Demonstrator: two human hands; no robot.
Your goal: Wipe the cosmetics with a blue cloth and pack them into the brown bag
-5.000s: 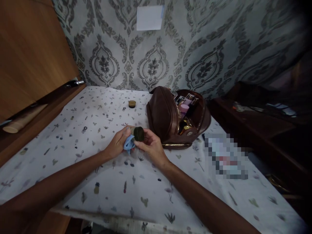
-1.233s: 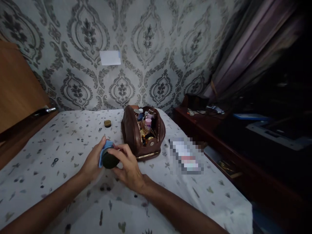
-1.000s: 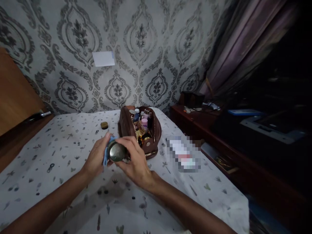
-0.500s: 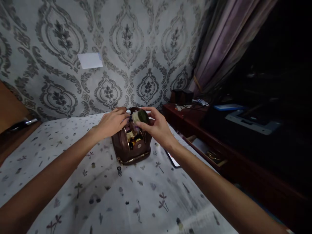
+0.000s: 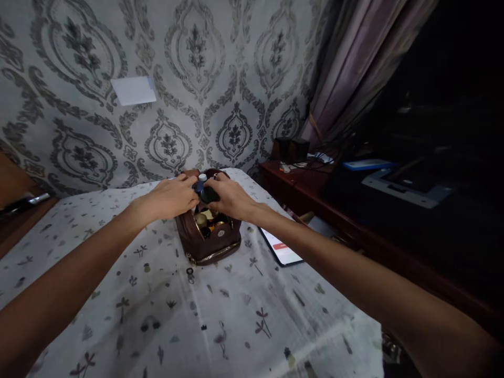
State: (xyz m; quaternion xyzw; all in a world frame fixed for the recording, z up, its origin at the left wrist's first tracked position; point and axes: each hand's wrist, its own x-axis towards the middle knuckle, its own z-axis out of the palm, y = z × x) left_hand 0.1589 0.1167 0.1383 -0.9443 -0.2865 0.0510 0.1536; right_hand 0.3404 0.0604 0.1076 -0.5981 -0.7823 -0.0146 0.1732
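A small dark brown zip bag (image 5: 208,251) stands open on the bed, with several small bottles and jars (image 5: 205,218) showing inside. My left hand (image 5: 167,197) is closed over the bag's left rim, its fingertips partly hidden. My right hand (image 5: 232,197) is closed around a jar with a dark green lid (image 5: 209,196), held down in the mouth of the bag. Between my hands, a small bottle with a white cap (image 5: 202,177) sticks up at the back of the bag.
A phone with a lit screen (image 5: 281,247) lies right of the bag on the patterned bedsheet (image 5: 173,325). Beyond the bed's right edge stands a dark red desk (image 5: 293,184) with small speakers (image 5: 291,149) and cables. The papered wall (image 5: 197,105) rises behind the bag.
My right hand has lowered the jar from above the bag into its opening, moving left and turning palm down. My left hand stays at the bag's left rim. The view has shifted slightly.
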